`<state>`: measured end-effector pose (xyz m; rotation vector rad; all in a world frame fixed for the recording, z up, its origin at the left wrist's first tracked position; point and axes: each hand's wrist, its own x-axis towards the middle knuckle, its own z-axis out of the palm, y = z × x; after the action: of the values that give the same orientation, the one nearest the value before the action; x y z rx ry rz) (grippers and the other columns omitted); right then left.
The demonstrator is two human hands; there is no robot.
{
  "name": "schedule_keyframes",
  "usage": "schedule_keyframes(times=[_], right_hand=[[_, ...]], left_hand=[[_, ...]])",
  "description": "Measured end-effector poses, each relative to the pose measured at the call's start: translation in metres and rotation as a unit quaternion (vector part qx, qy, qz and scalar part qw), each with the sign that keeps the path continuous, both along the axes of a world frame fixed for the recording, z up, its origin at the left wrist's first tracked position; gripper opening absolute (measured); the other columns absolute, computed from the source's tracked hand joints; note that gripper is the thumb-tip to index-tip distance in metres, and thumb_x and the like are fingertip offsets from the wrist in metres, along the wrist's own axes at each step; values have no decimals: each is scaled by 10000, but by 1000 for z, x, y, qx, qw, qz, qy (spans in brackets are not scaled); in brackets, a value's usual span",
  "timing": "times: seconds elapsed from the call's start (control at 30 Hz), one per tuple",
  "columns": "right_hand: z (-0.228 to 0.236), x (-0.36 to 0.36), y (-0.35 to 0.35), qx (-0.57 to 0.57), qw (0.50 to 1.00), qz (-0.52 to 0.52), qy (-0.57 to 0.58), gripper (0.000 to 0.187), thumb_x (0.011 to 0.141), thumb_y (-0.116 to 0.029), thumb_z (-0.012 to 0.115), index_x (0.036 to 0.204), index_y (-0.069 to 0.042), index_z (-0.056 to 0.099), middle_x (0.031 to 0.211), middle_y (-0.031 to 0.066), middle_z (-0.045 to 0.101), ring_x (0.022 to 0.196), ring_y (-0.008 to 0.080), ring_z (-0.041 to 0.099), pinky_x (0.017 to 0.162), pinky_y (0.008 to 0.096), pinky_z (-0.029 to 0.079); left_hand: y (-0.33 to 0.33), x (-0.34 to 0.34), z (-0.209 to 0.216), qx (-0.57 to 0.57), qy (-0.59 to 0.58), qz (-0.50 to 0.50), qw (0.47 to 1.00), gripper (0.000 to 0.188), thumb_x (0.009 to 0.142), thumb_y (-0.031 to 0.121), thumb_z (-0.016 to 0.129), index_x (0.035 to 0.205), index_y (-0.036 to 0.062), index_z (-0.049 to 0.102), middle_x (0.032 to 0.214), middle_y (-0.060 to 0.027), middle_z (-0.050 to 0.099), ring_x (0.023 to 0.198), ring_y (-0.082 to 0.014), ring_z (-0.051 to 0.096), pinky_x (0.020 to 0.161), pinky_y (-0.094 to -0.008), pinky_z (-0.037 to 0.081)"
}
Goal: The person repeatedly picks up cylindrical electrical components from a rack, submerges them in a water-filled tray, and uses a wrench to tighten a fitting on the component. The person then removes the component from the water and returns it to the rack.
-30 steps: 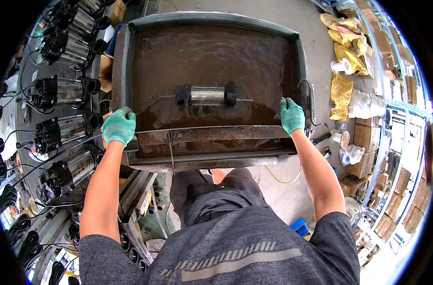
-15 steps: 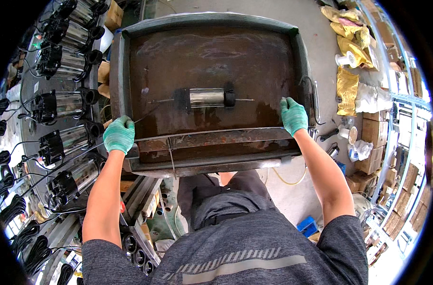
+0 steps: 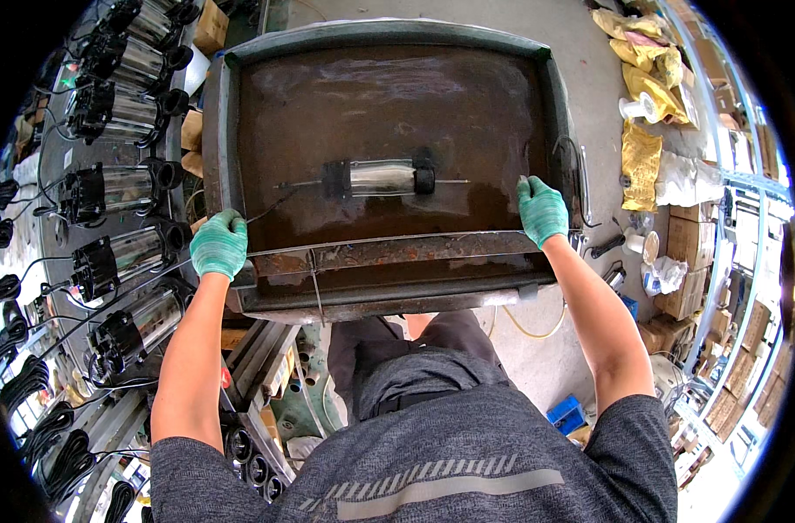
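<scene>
A metal tank (image 3: 388,37) with brown, glossy liquid inside stands before me. Near its middle lies a shiny cylinder (image 3: 382,178) with black ends, a thin rod-like piece sticking out at each side. My left hand (image 3: 219,246), in a green glove, is closed at the tank's left wall around a dark cable (image 3: 271,207) that runs toward the cylinder. My right hand (image 3: 543,213), gloved alike, is closed over the right end of the rusty crossbar (image 3: 397,253); what its fingers hold, if anything, is hidden.
Several steel-and-black pumps (image 3: 122,189) line a bench at the left, with coiled black cables (image 3: 27,383) below. A hooked metal handle (image 3: 585,187) hangs on the tank's right side. Cardboard boxes (image 3: 687,244), yellow bags (image 3: 640,166) and a blue bin (image 3: 566,416) stand at the right.
The cylinder sits slightly further right, and ripples on the liquid have shifted. Both hands keep nearly the same places.
</scene>
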<state>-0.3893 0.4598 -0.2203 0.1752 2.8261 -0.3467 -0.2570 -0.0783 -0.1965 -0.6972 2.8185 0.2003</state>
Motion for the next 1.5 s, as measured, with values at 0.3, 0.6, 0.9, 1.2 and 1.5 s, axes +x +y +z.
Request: schedule_keyframes(times=[0.3,0.6,0.9,1.2,1.5], right_hand=[[1,1,-1,5,1000,-3,-1,402,1051,-457,484,1059,-112,689,1016,256,710,997,501,650,844,581,523],[3,1,-2,10,1000,-5,-5,417,1049,-469,484,1056,-107,691,1021,254,712,1007,497,651,856,576,523],[2,0,-1,11,1000,-9,-14,420,1049,-481,479,1076,-121,693,1038,251,715,1018,493,655,871,574,526],[0,0,0,11,1000,2,0,417,1056,-464,468,1063,-111,690,1023,256,715,997,497,660,854,575,530],[-1,0,0,11,1000,-3,-4,425,1056,-471,466,1053,-109,690,1018,254,714,996,498,658,848,577,528]], left_hand=[[-2,0,-3,-3,9,-14,1000,210,952,311,611,1012,182,765,979,-131,751,904,-378,709,808,-477,562],[-2,0,-4,-11,-4,-10,1000,206,954,314,609,1005,186,762,981,-131,751,907,-378,710,811,-477,564],[-1,-1,-2,-4,-1,-7,1000,213,952,314,603,1011,180,758,981,-142,747,907,-383,708,808,-479,561],[-1,-1,-2,0,-1,-3,1000,218,946,308,601,1004,170,760,970,-150,746,903,-385,709,801,-479,563],[-4,0,-6,-3,4,-8,1000,226,946,312,601,1014,173,766,972,-151,748,906,-388,710,811,-481,563]])
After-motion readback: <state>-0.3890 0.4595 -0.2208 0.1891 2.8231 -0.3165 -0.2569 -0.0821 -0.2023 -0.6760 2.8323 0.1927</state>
